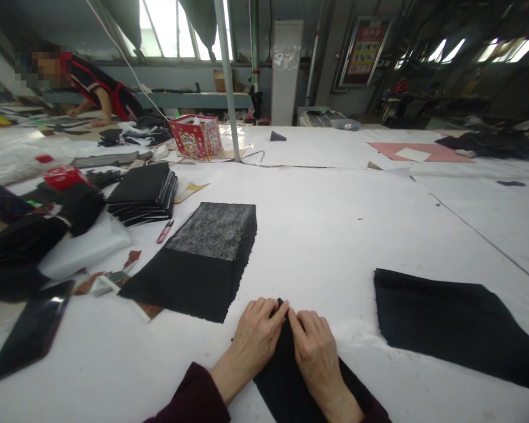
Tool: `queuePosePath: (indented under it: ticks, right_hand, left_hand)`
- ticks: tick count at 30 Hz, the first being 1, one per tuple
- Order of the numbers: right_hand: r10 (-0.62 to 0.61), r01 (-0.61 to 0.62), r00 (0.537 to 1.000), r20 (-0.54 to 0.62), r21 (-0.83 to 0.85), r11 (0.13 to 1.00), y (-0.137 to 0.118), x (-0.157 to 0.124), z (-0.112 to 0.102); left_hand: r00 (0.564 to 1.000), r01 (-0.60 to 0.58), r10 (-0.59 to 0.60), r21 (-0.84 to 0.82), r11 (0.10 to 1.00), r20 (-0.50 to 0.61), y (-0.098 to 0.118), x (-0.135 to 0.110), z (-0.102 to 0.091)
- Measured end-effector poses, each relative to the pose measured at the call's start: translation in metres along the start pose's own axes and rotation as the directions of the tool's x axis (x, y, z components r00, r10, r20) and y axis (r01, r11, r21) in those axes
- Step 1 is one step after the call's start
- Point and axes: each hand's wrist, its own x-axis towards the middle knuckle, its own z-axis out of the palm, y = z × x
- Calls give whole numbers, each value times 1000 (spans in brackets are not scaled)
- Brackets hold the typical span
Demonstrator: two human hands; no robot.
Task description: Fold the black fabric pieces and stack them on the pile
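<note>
A piece of black fabric [286,376] lies on the white table at the bottom middle, under both hands. With fingers bent, my left hand [258,329] pinches the far end of this piece from the left. Close against it, my right hand [315,349] grips the same end from the right, fingers curled. The fingertips nearly meet at a small raised tip of cloth. Just beyond the hands to the left sits a stack of black fabric pieces [203,252] with a speckled grey patch on top. To the right lies another flat black fabric piece [449,323].
Pink thread snips [164,232] lie beside a folded black fabric stack [141,191]. A dark phone or tablet [30,329] rests at the left. A red patterned box [196,138] stands by a metal pole [227,82]. Another person [101,88] leans over the table, far left.
</note>
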Motion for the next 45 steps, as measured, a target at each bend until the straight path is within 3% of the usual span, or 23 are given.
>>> queuePosePath:
  ticks: [20,26,29,37,45]
  right_hand:
    - [-8,8,1000,-12,-9,1000,-1,3,-2]
    - [8,-7,1000,6,-22,1000,-2,2,-3]
    - [16,-15,1000,15,-40,999,-5,5,-1]
    - [105,-105,991,80,-1,994,-8,24,9]
    - [106,-106,994,5,136,985,5,3,-1]
  left_hand:
    - [999,28,-28,23,999,16,2,2,-1]
    - [997,76,-74,72,994,-26,-1,3,-16]
    - [999,18,-13,89,996,-51,-2,3,-23]
    - [988,-142,126,196,970,94,-18,10,-22]
    - [984,-168,146,242,956,103,-16,10,-24]
